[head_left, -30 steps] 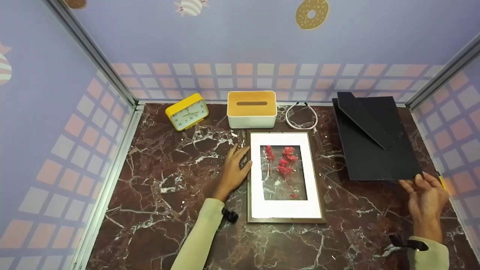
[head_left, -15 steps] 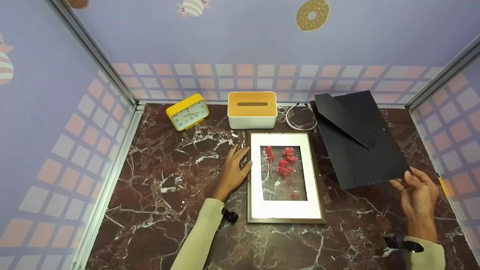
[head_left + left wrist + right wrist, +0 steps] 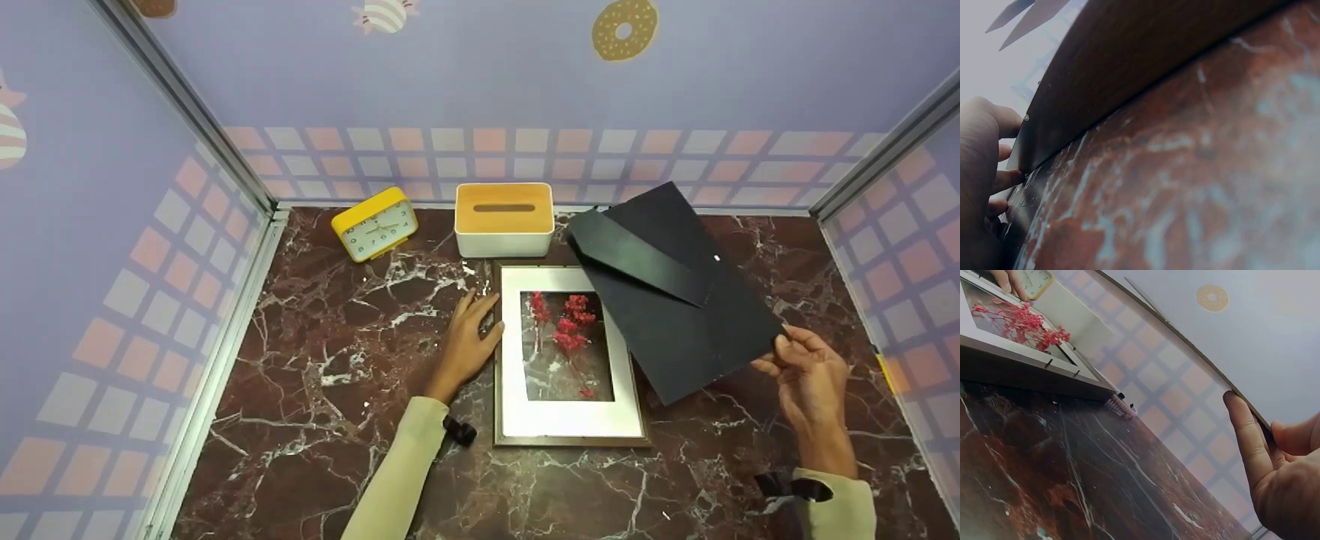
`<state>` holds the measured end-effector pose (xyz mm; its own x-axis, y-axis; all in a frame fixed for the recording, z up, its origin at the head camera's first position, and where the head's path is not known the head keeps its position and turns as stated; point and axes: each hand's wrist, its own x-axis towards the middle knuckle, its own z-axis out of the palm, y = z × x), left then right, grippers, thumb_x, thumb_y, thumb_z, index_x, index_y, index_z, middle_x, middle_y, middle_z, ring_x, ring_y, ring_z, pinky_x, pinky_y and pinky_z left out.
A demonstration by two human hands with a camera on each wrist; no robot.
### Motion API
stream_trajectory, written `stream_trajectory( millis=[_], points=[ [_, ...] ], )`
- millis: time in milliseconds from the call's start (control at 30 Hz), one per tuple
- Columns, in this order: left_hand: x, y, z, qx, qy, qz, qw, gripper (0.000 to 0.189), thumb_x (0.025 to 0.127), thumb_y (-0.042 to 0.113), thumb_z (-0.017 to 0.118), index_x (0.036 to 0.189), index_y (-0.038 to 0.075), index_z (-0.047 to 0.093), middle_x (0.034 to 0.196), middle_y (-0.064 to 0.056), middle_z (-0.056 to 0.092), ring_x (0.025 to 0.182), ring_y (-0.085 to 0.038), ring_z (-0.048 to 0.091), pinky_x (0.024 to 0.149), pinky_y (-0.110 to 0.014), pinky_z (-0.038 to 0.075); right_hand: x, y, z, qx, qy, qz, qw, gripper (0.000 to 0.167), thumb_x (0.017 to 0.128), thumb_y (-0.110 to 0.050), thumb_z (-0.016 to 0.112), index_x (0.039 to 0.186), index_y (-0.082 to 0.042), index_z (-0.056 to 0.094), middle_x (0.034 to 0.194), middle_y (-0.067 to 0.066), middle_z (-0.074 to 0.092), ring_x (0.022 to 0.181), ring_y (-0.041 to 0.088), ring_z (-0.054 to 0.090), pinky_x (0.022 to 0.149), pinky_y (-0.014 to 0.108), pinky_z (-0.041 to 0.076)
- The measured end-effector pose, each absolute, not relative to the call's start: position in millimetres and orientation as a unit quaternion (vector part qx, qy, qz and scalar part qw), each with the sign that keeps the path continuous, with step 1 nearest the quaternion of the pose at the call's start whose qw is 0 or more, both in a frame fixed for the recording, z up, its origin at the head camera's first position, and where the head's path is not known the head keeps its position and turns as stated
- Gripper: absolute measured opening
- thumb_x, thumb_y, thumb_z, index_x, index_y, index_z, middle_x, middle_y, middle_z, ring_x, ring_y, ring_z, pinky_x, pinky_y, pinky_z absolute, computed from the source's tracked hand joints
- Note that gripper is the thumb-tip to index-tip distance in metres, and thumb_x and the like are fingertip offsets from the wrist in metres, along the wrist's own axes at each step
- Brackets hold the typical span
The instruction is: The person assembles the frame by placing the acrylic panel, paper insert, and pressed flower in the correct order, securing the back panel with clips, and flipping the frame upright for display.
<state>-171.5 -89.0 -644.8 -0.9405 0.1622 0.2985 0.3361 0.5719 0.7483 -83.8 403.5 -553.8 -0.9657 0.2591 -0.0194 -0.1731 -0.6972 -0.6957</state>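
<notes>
A picture frame [image 3: 570, 442] lies face down or up, I cannot tell which, with a white mat [image 3: 559, 418] around red dried flowers [image 3: 571, 330]. Along its left side rests my left hand [image 3: 465, 349], thumb and fingers touching the frame's outer wall, as the left wrist view also shows. My right hand [image 3: 810, 379] pinches the near right corner of a black backing board [image 3: 675, 337] between thumb and fingers. A folding stand leg [image 3: 637, 259] is on the board's upper face. Tilted, the board hangs above the frame's right edge and covers its upper right corner from the head view.
Behind the frame stands a tissue box [image 3: 504, 244] with a wooden lid. A yellow alarm clock [image 3: 377, 229] is at the back left. The pale headband [image 3: 1121, 406] is mostly hidden by the board in the head view. Patterned walls enclose the marble tabletop [image 3: 330, 450].
My right hand has carried the backing board leftward from the right side of the table, turning it anticlockwise until it overlaps the frame. My left hand and the frame have stayed put.
</notes>
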Motion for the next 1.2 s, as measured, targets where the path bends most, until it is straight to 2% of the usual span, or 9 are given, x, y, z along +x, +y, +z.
stream_trajectory(
  millis=[533,800,900,1000,1067,1133,1200],
  points=[
    [-171.8,-89.3,-643.3,-0.146,-0.879,-0.444,0.090,0.052,0.105,0.020,0.072,0.153,0.002,0.064,0.156,-0.019,0.063,0.161,-0.045,0.036,0.131,-0.064,0.029,-95.5,374.6,-566.0,-0.024,-0.398,0.916,0.049,0.027,0.106,0.024,0.044,0.112,0.017,0.069,0.085,0.022,0.072,0.065,0.033,0.076,0.059,0.040,0.067],
    [-171.8,-89.6,-643.2,-0.146,-0.875,-0.449,0.101,0.052,0.102,0.019,0.072,0.150,-0.001,0.066,0.154,-0.022,0.064,0.159,-0.046,0.039,0.132,-0.061,0.029,-98.1,364.6,-573.4,-0.030,-0.432,0.901,0.028,0.030,0.107,0.022,0.044,0.113,0.013,0.072,0.087,0.022,0.076,0.065,0.030,0.077,0.060,0.037,0.067],
    [-172.5,-90.1,-647.0,-0.146,-0.855,-0.482,0.123,0.047,0.103,0.014,0.072,0.146,-0.003,0.068,0.150,-0.024,0.065,0.156,-0.048,0.044,0.129,-0.063,0.033,-98.4,362.0,-575.0,-0.044,-0.452,0.891,0.022,0.029,0.107,0.021,0.046,0.112,0.011,0.072,0.085,0.020,0.075,0.063,0.028,0.076,0.059,0.036,0.067],
    [-172.7,-93.7,-651.9,-0.145,-0.818,-0.529,0.170,0.038,0.103,0.005,0.071,0.140,-0.005,0.071,0.144,-0.027,0.069,0.148,-0.048,0.053,0.127,-0.057,0.040,-99.5,358.1,-576.4,-0.053,-0.468,0.882,0.014,0.029,0.107,0.020,0.046,0.111,0.009,0.073,0.086,0.019,0.076,0.064,0.027,0.075,0.059,0.035,0.066],
    [-169.6,-97.8,-651.7,-0.140,-0.785,-0.572,0.190,0.034,0.103,-0.002,0.070,0.137,-0.006,0.073,0.141,-0.029,0.070,0.143,-0.046,0.060,0.124,-0.048,0.046,-100.9,354.7,-576.8,-0.053,-0.479,0.876,0.004,0.030,0.107,0.020,0.046,0.111,0.008,0.073,0.087,0.019,0.076,0.064,0.026,0.076,0.059,0.036,0.067],
    [-164.7,-102.0,-647.8,-0.131,-0.754,-0.615,0.190,0.033,0.103,-0.006,0.070,0.136,-0.008,0.073,0.138,-0.029,0.071,0.133,-0.041,0.068,0.114,-0.036,0.055,-101.9,352.3,-576.7,-0.049,-0.490,0.870,-0.008,0.030,0.107,0.019,0.047,0.111,0.007,0.073,0.088,0.017,0.077,0.065,0.026,0.076,0.059,0.036,0.067],
    [-159.6,-104.5,-641.1,-0.121,-0.726,-0.656,0.167,0.033,0.104,-0.008,0.068,0.136,-0.009,0.073,0.136,-0.028,0.073,0.112,-0.036,0.077,0.095,-0.025,0.061,-102.2,351.6,-576.3,-0.044,-0.502,0.864,-0.014,0.030,0.107,0.019,0.047,0.112,0.005,0.074,0.089,0.015,0.077,0.066,0.025,0.077,0.059,0.035,0.067]
  ],
)
